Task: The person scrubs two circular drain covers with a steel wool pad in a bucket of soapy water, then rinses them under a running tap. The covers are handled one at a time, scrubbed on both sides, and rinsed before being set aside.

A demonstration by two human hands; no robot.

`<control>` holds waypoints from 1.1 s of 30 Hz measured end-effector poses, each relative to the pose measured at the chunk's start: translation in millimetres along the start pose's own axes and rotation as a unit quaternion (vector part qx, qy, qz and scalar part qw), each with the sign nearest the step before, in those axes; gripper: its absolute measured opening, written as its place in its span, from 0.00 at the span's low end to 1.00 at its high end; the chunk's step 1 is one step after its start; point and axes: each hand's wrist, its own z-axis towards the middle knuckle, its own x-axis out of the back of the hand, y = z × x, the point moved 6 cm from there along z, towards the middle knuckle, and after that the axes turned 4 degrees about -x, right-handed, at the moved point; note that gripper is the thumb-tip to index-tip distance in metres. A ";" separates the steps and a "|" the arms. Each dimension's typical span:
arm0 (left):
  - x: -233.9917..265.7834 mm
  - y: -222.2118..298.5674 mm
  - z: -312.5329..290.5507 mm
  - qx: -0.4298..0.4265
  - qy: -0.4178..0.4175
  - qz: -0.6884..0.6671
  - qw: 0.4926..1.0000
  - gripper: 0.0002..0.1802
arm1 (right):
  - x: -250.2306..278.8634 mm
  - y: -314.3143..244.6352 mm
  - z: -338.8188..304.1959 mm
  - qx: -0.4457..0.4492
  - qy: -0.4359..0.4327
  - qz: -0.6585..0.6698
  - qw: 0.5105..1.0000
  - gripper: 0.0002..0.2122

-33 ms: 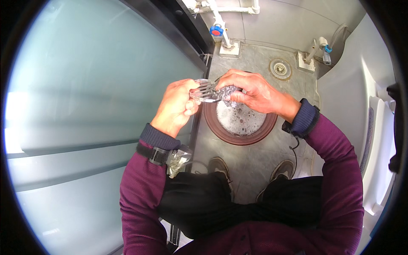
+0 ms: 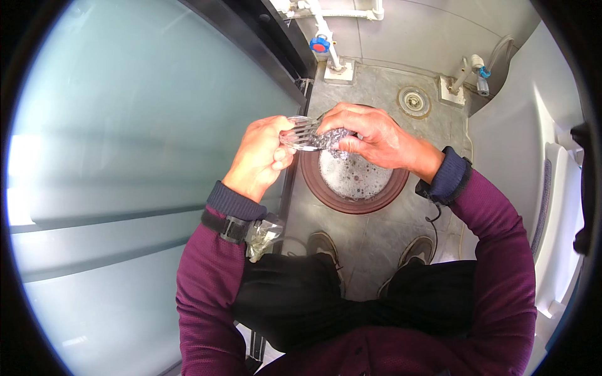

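Both hands meet over the far rim of a reddish-brown basin (image 2: 323,199) on the floor, which holds foamy, bubbly water (image 2: 357,178). My left hand (image 2: 258,153) pinches the left end of a shiny, rounded piece with long slots (image 2: 302,133); its exact kind is not clear. My right hand (image 2: 376,135) is closed round a silvery steel wool scourer (image 2: 335,139), pressed against the right part of the slotted piece. Fingers and scourer hide that end.
Frosted glass panels (image 2: 144,125) with a dark frame stand close on the left. Beyond the basin are a pipe with a blue and red valve (image 2: 320,44), a round floor drain (image 2: 414,101) and another pipe (image 2: 461,81). A white fixture (image 2: 511,125) rises at right. My shoes (image 2: 417,249) stand near the basin.
My right hand and the scourer have shifted very slightly against the slotted piece. My left hand stays in place.
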 end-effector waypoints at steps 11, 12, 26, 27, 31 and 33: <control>-9.9 -1.5 -2.1 -0.018 -0.024 -0.008 1.000 0.08 | -18.5 -26.6 10.0 -0.001 0.070 -0.039 0.997 0.10; -9.3 -1.3 -2.3 -0.018 -0.024 -0.012 0.999 0.08 | -17.5 -26.1 9.2 -0.003 0.073 -0.043 0.996 0.11; -16.3 4.1 -4.6 0.074 -0.112 -0.120 0.984 0.08 | 2.2 4.7 -8.3 -0.034 0.073 0.181 0.980 0.18; -20.8 9.0 -3.4 0.081 -0.128 -0.152 0.977 0.12 | -2.7 1.5 -4.8 -0.055 0.081 0.218 0.971 0.18; -26.9 34.3 1.3 -0.005 -0.067 -0.151 0.986 0.22 | 6.4 4.9 10.8 -0.165 0.179 0.328 0.913 0.18; -34.7 37.1 1.5 -0.042 -0.049 -0.122 0.990 0.24 | 15.7 7.2 17.6 -0.173 0.224 0.368 0.886 0.19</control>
